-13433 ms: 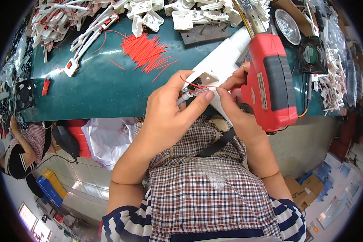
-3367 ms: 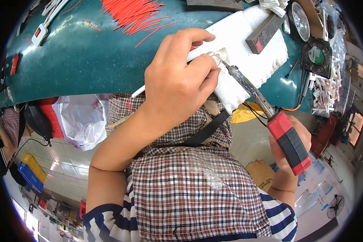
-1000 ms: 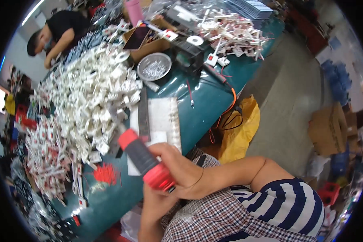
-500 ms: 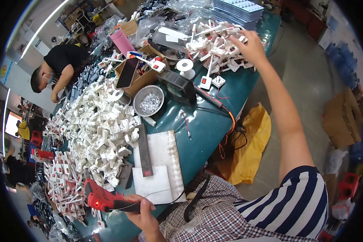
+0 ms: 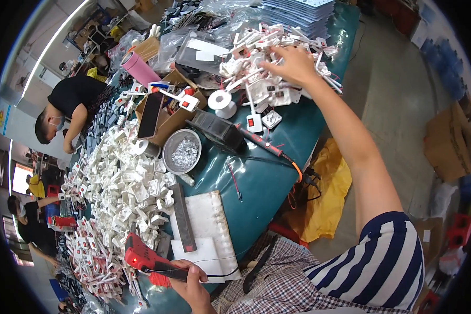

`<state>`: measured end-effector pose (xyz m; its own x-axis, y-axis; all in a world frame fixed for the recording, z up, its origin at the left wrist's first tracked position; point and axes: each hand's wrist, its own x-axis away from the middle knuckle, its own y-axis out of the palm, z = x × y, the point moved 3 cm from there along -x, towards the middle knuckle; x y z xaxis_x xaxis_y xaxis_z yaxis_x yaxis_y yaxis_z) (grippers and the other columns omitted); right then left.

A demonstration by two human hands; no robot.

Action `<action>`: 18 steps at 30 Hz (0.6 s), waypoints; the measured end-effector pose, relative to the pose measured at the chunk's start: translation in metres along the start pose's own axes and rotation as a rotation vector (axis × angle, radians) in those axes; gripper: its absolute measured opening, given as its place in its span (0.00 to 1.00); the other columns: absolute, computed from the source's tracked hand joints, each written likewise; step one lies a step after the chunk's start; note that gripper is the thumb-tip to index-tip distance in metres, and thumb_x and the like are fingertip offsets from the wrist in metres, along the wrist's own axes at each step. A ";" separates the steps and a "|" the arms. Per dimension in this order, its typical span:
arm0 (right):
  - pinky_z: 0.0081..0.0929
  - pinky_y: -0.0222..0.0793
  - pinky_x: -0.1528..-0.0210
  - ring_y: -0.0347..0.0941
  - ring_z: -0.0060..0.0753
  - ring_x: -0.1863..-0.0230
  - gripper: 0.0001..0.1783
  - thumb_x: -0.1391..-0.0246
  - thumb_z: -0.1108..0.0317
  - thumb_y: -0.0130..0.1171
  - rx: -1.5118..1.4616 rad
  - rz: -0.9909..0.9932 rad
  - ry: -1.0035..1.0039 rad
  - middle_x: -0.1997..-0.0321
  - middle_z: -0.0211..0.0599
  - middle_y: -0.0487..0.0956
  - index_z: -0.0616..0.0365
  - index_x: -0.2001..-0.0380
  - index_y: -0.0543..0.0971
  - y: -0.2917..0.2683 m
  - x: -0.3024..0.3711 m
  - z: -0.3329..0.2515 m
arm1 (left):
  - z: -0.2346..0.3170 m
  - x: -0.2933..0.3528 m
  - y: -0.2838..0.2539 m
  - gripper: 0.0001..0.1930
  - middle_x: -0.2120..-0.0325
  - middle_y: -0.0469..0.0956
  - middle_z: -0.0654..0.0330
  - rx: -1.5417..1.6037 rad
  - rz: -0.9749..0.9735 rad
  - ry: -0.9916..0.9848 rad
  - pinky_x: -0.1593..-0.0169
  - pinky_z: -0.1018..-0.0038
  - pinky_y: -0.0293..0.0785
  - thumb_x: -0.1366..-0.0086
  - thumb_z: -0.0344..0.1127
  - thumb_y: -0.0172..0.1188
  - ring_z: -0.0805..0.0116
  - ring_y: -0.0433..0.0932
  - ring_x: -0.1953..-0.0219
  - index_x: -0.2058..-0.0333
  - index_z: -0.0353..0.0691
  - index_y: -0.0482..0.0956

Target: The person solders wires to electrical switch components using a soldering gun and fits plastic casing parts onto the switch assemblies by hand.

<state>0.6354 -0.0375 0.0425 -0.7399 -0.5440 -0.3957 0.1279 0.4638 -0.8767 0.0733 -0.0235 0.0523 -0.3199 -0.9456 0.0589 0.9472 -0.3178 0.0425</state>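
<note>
In my left hand (image 5: 192,287), at the lower left, is a red and black handheld tool (image 5: 147,257), gripped by its black handle, with a small red light glowing on its body. A thin wire runs beside it. My right hand (image 5: 294,65) reaches to the far pile of white plastic parts with red switches (image 5: 269,78), its fingers spread over the pieces; I see nothing held in them. Beneath the tool hand lie a white pad (image 5: 209,214) and a dark flat bar (image 5: 182,217). A large heap of white plastic housings (image 5: 128,183) spreads to their left.
A metal bowl of small shiny parts (image 5: 182,152), a white spool (image 5: 221,102), a black box-shaped device (image 5: 217,131) and a soldering iron (image 5: 261,141) occupy the middle. A cardboard box (image 5: 167,118) and pink bottle (image 5: 140,70) stand behind. A co-worker (image 5: 70,107) leans over the left side.
My right hand has moved left and slightly down, deeper over the pile of switch parts. My left hand has shifted slightly right and down with the tool. The whole view has moved a little.
</note>
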 end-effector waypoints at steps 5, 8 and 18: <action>0.51 0.59 0.37 0.66 0.45 0.36 0.43 0.52 0.27 0.58 -0.042 0.095 -0.118 0.37 0.40 0.74 0.48 0.44 0.79 -0.001 0.043 -0.001 | -0.002 -0.004 0.011 0.12 0.77 0.68 0.59 -0.098 -0.073 0.009 0.81 0.80 0.63 0.37 0.28 0.57 0.74 0.65 0.84 0.60 0.37 0.63; 0.50 0.58 0.39 0.64 0.44 0.36 0.41 0.53 0.27 0.59 -0.020 0.246 -0.223 0.39 0.41 0.73 0.49 0.48 0.81 0.000 0.059 0.001 | -0.001 -0.005 0.017 0.12 0.78 0.68 0.60 -0.131 -0.107 0.010 0.82 0.80 0.63 0.38 0.28 0.58 0.74 0.66 0.84 0.61 0.37 0.63; 0.50 0.57 0.38 0.66 0.43 0.36 0.36 0.45 0.29 0.53 0.067 0.041 -0.171 0.41 0.34 0.75 0.38 0.42 0.78 0.019 -0.020 -0.002 | -0.002 -0.009 0.022 0.13 0.78 0.68 0.60 -0.149 -0.147 -0.020 0.82 0.79 0.63 0.39 0.30 0.60 0.73 0.67 0.85 0.62 0.38 0.64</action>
<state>0.6515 -0.0164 0.0345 -0.6106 -0.6392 -0.4675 0.2040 0.4434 -0.8728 0.0967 -0.0223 0.0503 -0.4539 -0.8872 0.0826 0.8826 -0.4604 -0.0955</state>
